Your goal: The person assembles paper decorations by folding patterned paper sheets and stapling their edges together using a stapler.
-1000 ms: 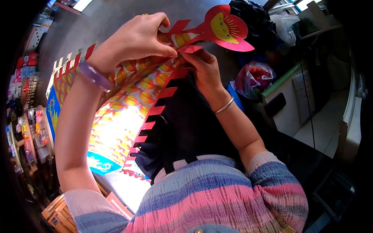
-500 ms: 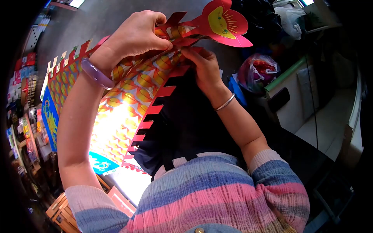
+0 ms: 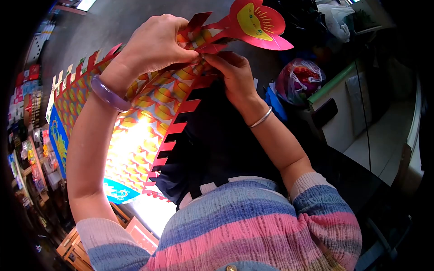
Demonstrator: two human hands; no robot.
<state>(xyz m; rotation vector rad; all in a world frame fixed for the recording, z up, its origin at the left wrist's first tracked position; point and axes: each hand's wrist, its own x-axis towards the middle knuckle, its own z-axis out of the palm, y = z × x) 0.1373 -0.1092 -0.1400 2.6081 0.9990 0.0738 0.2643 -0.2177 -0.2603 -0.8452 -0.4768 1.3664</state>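
Note:
A shiny paper craft (image 3: 158, 106) with an orange-and-yellow scale pattern slants across my front, its edge cut into red tabs (image 3: 177, 128). Near its gathered top end my left hand (image 3: 156, 45) bends over the paper, with thumb and fingers closed on it. From the right, my right hand (image 3: 233, 74) pinches the same gathered spot, its fingertips almost touching the left thumb. Beyond both hands sticks out a red petal-shaped paper piece (image 3: 272, 22) with a yellow patch (image 3: 249, 22). Exactly what lies between the fingertips is hidden.
Blue printed panels (image 3: 120, 192) border the scale-patterned paper. At right, a clear plastic bag (image 3: 300, 79) with red contents sits by a green-edged white counter (image 3: 350, 113). Packed shelves (image 3: 34, 149) line the left side. A wooden stool (image 3: 79, 244) stands at lower left.
Both hands have shifted slightly left, still on the gathered paper. The red petal piece has moved a little left and up with them.

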